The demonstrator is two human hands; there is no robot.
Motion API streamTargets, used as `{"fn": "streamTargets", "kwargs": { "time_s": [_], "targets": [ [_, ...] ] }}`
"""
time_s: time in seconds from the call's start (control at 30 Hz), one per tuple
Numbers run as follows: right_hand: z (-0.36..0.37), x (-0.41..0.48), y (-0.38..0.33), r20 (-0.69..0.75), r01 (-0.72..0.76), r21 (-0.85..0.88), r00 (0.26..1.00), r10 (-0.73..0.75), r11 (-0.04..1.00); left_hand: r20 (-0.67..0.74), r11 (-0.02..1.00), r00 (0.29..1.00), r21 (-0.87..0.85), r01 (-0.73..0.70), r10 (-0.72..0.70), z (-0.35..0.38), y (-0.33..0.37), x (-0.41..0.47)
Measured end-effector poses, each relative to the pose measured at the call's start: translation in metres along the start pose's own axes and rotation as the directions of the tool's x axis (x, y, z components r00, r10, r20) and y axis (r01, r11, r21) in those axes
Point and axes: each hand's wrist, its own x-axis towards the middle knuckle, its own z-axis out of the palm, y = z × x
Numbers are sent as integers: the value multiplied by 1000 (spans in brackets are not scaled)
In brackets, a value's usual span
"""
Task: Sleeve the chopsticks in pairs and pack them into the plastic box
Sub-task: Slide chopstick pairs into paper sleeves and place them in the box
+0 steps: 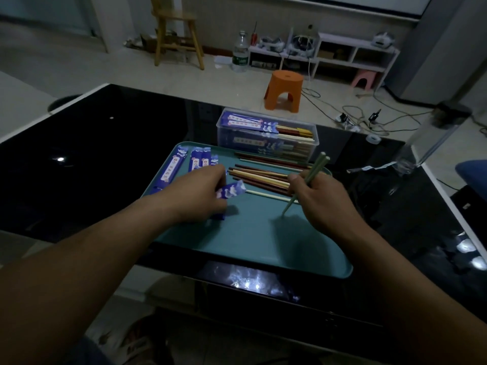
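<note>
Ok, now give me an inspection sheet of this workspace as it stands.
Surface: glossy black table with a teal tray on it.
Job's things: plastic box partly filled with sleeved pairs; loose chopsticks and empty sleeves on the tray.
Clutter: clear plastic wrapping at the table's right side.
Hands: left hand holds a sleeve; right hand grips green chopsticks.
Cables: tangled cables on the floor beyond the table.
Surroundings: orange stool, wooden chair, white shelf.

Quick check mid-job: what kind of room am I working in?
Probably a home living room, not a workshop: a glossy black table, a wooden chair and an orange plastic stool on tiled floor, and a low white shelf of clutter.
</note>
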Motion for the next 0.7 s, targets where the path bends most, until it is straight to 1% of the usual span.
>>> {"fn": "streamTargets", "kwargs": {
  "time_s": [0.07, 0.2, 0.27, 0.33, 0.4, 0.43, 0.5, 0.53, 0.63, 0.7],
  "targets": [
    [-2, 0, -1, -4, 2, 9, 1000, -2, 1000, 1, 997, 997, -8, -74, 74, 6, 6, -4],
    [1, -4, -3, 107, -37, 5, 994, 36, 999, 24, 981, 981, -52, -189, 191, 16, 11, -8],
    [1, -5, -3, 90, -42, 62, 995, 36, 997, 23, 974, 975, -55, -221, 223, 18, 11, -7],
    [-4, -4, -3, 29, -29, 146, 999, 25, 989, 9, 970, 972, -70, -235, 236, 19, 10, -6],
    [-11, -3, -4, 0, -36, 287, 999, 38, 957, 9, 970, 975, -104, -221, 223, 20, 9, -5],
    [-14, -3, -5, 13, -56, 388, 998, 56, 920, 7, 968, 976, -126, -216, 219, 19, 8, -4],
    [-17, -5, -7, 77, -117, 584, 993, 89, 803, -4, 960, 974, -166, -224, 227, 19, 10, -4],
    [-18, -5, -8, 111, -145, 652, 989, 96, 745, -8, 956, 973, -182, -230, 233, 18, 10, -4],
    [-17, -4, -8, 199, -221, 764, 974, 105, 606, 1, 949, 972, -217, -229, 235, 19, 11, -3],
    [-16, -5, -7, 228, -252, 793, 967, 113, 555, 5, 944, 970, -230, -235, 243, 20, 10, -3]
  ]
}}
